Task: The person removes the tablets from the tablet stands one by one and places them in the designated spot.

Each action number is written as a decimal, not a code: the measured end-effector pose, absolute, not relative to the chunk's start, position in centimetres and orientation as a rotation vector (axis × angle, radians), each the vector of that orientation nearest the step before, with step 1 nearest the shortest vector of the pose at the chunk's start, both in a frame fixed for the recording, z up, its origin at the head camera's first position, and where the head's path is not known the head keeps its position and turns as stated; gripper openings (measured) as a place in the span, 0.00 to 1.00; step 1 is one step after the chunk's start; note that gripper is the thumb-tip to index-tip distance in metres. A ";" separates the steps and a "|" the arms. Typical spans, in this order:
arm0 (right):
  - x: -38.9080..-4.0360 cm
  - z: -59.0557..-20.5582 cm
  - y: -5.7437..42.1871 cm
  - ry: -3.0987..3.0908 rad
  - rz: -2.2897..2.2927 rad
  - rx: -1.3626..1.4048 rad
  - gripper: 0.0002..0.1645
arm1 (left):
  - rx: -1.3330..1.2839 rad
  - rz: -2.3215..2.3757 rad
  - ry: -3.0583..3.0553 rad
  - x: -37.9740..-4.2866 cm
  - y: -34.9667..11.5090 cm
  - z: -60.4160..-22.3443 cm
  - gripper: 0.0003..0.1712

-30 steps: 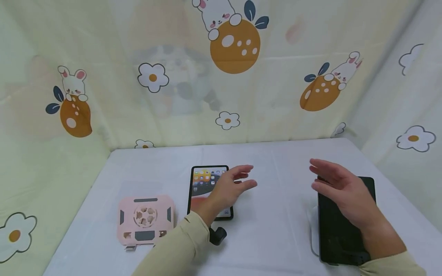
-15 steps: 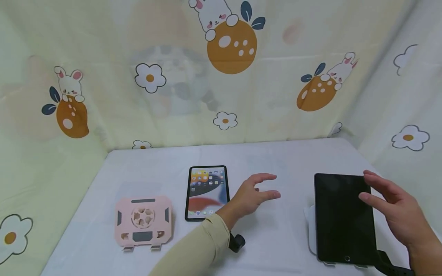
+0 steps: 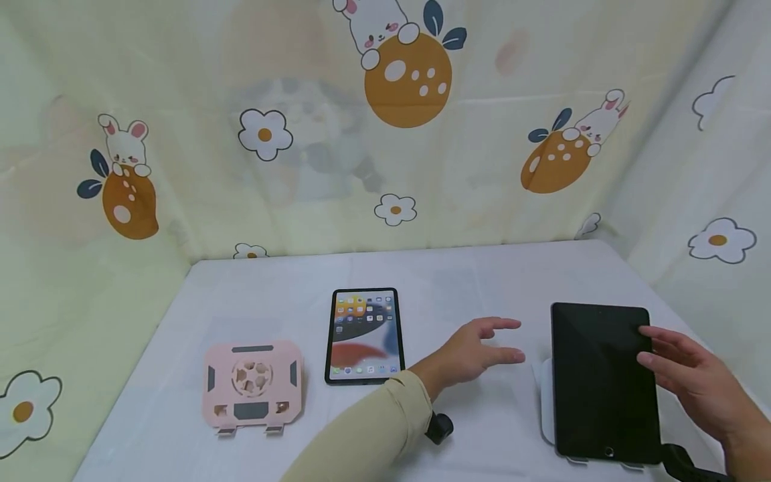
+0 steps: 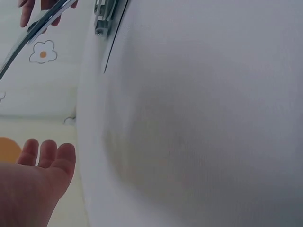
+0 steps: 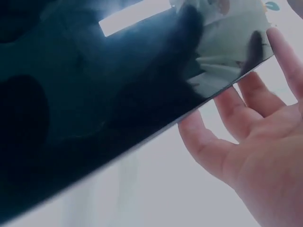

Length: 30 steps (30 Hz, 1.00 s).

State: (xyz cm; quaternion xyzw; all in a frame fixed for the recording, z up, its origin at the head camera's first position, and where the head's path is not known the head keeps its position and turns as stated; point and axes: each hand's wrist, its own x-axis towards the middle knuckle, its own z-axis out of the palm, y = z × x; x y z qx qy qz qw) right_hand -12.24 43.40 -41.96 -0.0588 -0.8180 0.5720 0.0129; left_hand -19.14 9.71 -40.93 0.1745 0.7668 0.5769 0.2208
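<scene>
A black tablet (image 3: pixel 605 385) with a dark screen leans on a white stand (image 3: pixel 547 402), its lower edge held by small clips. At its right edge is my right hand (image 3: pixel 693 375), fingertips right at the edge and overlapping the screen in the head view. In the right wrist view several fingers (image 5: pixel 227 113) reach to the edge of the tablet, partly hidden behind it. My left hand (image 3: pixel 472 351) hovers left of this tablet, thumb and fingers spread apart and holding nothing. The left wrist view shows the left hand's fingers (image 4: pixel 47 153) above the white tabletop.
A second tablet (image 3: pixel 365 335) with a lit home screen lies left of centre on the white table (image 3: pixel 458 281). Further left is a pink folding stand (image 3: pixel 251 385) with two metal clips. Patterned curtains (image 3: pixel 325 167) enclose the table's back and sides.
My left hand has moved right, from over the lit tablet toward the dark one. My right hand went from over the dark tablet out to its right side, then in to its edge.
</scene>
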 end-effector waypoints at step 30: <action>-13.2 -43.7 44.3 -2.263 2.275 0.070 0.25 | 0.594 1.520 1.930 -19.3 14.2 -39.1 0.18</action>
